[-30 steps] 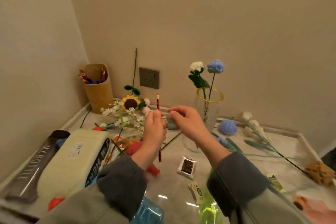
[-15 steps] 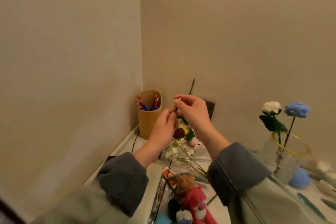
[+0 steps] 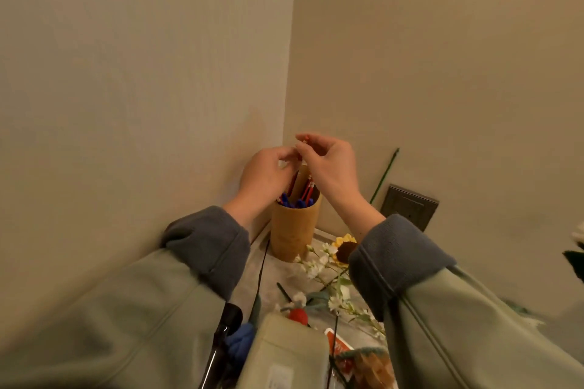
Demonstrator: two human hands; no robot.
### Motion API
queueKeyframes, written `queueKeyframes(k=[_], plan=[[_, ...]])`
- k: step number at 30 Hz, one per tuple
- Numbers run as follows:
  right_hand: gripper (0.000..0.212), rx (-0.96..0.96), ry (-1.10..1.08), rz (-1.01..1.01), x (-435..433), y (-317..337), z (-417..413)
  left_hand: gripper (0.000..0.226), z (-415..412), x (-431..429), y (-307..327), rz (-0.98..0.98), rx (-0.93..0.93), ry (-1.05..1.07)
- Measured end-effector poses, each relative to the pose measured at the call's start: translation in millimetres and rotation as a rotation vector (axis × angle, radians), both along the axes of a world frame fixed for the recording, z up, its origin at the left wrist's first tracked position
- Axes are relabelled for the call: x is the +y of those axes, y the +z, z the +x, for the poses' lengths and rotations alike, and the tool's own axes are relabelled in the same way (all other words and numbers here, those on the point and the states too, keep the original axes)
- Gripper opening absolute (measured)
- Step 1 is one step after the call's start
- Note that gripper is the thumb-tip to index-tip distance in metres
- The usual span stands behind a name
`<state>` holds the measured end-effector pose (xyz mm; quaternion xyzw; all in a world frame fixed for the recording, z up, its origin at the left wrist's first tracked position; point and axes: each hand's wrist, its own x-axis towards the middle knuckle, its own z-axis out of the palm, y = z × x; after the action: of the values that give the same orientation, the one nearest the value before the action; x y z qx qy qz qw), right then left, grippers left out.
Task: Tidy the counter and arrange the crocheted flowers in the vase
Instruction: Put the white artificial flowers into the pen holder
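Note:
Both my hands are raised over a tan cylindrical pen holder [image 3: 294, 230] in the corner of the counter. My left hand [image 3: 265, 177] and my right hand [image 3: 331, 167] meet fingertip to fingertip, pinching the top of a thin red pen [image 3: 294, 181]. The pen's lower end dips into the holder among several red and blue pens [image 3: 305, 196]. A crocheted sunflower [image 3: 344, 248] and a spray of small white flowers [image 3: 319, 262] lie on the counter under my right wrist. The vase is out of view.
A bare green stem [image 3: 384, 175] leans on the back wall beside a dark wall socket [image 3: 409, 207]. A black cable [image 3: 260, 275] runs along the left wall. A pale green pouch [image 3: 284, 354], a red crocheted piece [image 3: 298, 316], blue yarn [image 3: 241, 339] and a black bottle [image 3: 221, 341] crowd the near counter.
Both hands carried the red pen left and up from the middle of the counter to above the pen holder. My view swung left, so the vase left the frame.

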<state>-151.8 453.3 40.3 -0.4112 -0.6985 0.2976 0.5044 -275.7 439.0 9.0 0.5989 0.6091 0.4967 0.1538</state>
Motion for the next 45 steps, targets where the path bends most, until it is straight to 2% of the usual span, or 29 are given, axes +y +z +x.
queueKeyframes(k=[2, 5, 7, 10, 15, 19, 25, 31, 40, 45], plan=[[0.022, -0.055, -0.016, -0.051, 12.4, -20.6, -5.7, 0.024, -2.7, 2.7, -20.7, -0.055, 0.065, 0.01], [0.024, -0.172, -0.039, -0.143, 26.7, -50.4, -6.1, 0.035, -9.0, 2.6, -51.5, -0.046, 0.262, 0.11], [0.031, -0.28, -0.038, -0.178, 29.1, -66.7, -3.2, 0.041, -9.0, -1.1, -65.2, -0.006, 0.264, 0.152], [0.039, -0.311, -0.041, -0.19, 26.1, -77.1, 2.1, 0.046, -3.4, -3.9, -74.7, -0.001, 0.119, 0.105], [0.051, -0.271, 0.071, -0.314, 9.7, -75.0, 17.5, 0.066, 7.5, -12.5, -76.5, -0.106, -0.215, -0.117], [0.052, -0.175, 0.069, -0.321, -10.2, -67.4, 35.3, 0.072, 10.8, -25.0, -71.6, -0.072, -0.327, -0.115], [0.039, -0.17, 0.012, -0.328, -43.5, -70.3, 60.8, 0.062, 19.9, -53.7, -64.7, -0.082, -0.419, -0.02], [0.028, -0.219, -0.088, -0.425, -62.3, -94.0, 87.3, 0.049, 37.2, -85.4, -77.8, -0.376, -0.342, -0.133], [0.033, -0.462, -0.114, -0.496, -62.1, -129.8, 109.4, 0.042, 62.7, -77.7, -92.7, -0.655, -0.133, -0.304], [0.03, -0.712, -0.185, -0.501, -55.4, -149.7, 127.7, 0.018, 73.8, -61.3, -103.0, -0.753, -0.084, -0.368]])
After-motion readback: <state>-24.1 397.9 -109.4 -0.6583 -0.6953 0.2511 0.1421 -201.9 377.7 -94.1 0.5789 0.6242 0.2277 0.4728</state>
